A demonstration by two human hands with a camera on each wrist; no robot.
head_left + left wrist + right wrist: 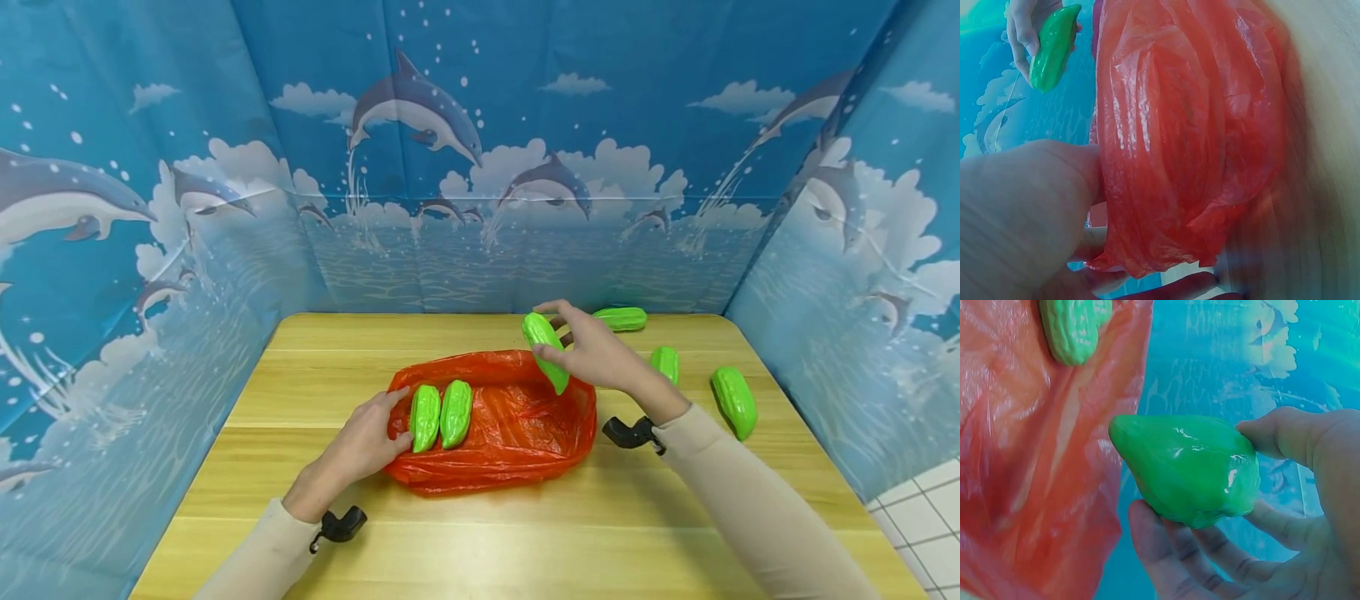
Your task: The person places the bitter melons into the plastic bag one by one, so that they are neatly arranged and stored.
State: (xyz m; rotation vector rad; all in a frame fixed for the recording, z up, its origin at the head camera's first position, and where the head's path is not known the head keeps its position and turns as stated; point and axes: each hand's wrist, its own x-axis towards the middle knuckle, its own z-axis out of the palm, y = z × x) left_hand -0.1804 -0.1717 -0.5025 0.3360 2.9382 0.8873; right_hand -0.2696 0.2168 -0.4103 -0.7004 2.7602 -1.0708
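Note:
A red plastic bag (517, 421) lies spread on the table with its mouth facing up. Two green bitter melons, the left one (425, 418) and the right one (456, 414), rest side by side in its left part. My left hand (362, 442) holds the bag's left rim, thumb and fingers at the edge. Over the bag's far right rim, my right hand (596, 350) grips another bitter melon (1188, 469) between thumb and fingers. Its tapered end points toward the bag in the right wrist view.
Right of the bag lie three more bitter melons: one at the table's back edge (621, 318), one partly behind the right forearm (665, 364), one farther right (735, 402). Dolphin-print curtains (465, 250) surround the wooden table (525, 550) at the back and sides.

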